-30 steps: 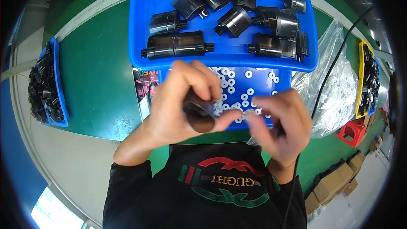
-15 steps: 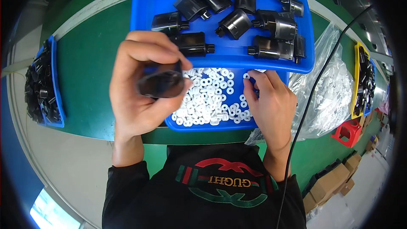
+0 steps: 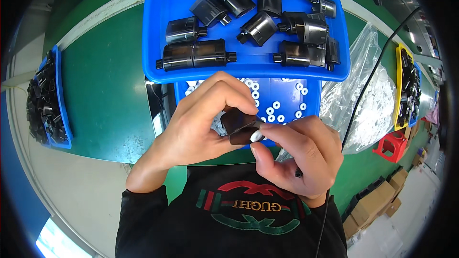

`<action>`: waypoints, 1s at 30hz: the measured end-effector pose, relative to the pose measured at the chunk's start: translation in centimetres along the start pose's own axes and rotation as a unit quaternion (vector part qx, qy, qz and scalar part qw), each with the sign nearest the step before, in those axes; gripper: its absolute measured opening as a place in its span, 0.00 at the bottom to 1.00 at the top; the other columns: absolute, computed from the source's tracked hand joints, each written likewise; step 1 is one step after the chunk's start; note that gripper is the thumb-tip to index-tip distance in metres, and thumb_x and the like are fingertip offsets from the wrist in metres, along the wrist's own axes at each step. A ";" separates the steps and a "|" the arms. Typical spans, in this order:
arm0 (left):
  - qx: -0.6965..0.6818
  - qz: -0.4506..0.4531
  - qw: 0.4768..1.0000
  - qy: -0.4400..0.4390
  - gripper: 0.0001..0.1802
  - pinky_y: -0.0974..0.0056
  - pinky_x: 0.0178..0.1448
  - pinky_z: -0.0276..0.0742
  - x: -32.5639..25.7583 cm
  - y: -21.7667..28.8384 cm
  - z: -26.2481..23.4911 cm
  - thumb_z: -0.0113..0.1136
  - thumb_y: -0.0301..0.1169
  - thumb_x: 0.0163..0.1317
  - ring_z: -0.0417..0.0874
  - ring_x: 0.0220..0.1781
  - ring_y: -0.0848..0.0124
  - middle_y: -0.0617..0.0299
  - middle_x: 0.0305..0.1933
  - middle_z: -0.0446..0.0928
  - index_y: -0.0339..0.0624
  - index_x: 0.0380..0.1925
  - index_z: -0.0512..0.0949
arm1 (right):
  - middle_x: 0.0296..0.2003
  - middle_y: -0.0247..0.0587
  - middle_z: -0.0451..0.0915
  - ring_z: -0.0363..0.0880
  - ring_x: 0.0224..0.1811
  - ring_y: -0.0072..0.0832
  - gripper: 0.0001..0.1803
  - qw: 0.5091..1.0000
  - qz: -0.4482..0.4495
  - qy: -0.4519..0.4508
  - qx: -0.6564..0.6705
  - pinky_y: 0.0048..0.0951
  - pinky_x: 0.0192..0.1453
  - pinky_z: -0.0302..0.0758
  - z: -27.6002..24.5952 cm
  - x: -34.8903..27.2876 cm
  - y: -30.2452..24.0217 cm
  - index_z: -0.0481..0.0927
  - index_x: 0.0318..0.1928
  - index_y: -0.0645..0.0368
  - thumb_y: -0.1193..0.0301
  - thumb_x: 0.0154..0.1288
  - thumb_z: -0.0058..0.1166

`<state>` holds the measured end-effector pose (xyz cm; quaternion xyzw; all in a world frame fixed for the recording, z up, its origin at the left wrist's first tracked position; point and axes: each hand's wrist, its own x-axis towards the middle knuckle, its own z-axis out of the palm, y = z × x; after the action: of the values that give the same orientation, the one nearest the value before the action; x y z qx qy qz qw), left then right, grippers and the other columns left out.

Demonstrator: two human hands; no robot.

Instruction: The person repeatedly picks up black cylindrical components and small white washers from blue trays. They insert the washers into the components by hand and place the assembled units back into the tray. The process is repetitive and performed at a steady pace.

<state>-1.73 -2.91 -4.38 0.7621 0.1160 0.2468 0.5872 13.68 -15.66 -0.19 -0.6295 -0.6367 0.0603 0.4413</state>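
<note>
Pinching one dark plastic part (image 3: 240,125) together over the ring tray (image 3: 287,96), both hands: left (image 3: 201,119), right (image 3: 301,155).

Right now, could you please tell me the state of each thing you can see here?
Left hand: gripping the black part.
Right hand: pinching a white ring against the part's end.
Upper blue tray: holds loose black parts.
Lower blue tray: holds scattered white rings.
Plastic bag: open, crumpled.
</note>
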 end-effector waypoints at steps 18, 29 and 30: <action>-0.083 0.001 0.996 0.009 0.25 0.64 0.44 0.79 0.0 0.2 0.2 0.79 0.26 0.47 0.81 0.45 0.65 0.57 0.43 0.77 0.43 0.43 0.76 | 0.27 0.32 0.79 0.78 0.24 0.24 0.29 0.999 0.022 -0.022 0.032 0.24 0.22 0.73 0.5 -0.8 0.5 0.83 0.49 0.60 0.74 0.40 0.75; -0.005 0.033 0.999 -0.008 0.17 0.65 0.39 0.77 0.5 0.5 -0.4 0.73 0.17 0.40 0.82 0.37 0.66 0.55 0.35 0.81 0.38 0.33 0.82 | 0.25 0.40 0.80 0.76 0.20 0.26 0.08 0.944 0.020 0.032 0.327 0.22 0.21 0.69 -1.7 0.0 0.1 0.81 0.36 0.61 0.79 0.54 0.60; -0.020 0.042 0.999 -0.012 0.17 0.65 0.37 0.76 0.7 0.5 -0.3 0.72 0.16 0.39 0.82 0.35 0.66 0.56 0.34 0.81 0.38 0.33 0.82 | 0.25 0.38 0.79 0.74 0.19 0.25 0.03 0.919 0.002 0.046 0.392 0.22 0.22 0.68 -2.2 0.4 -0.1 0.78 0.33 0.60 0.79 0.56 0.58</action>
<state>-1.37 -2.47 -3.72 0.7575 0.0716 0.2645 0.5925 15.06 -16.40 1.33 -0.4094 -0.5399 0.2766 0.6814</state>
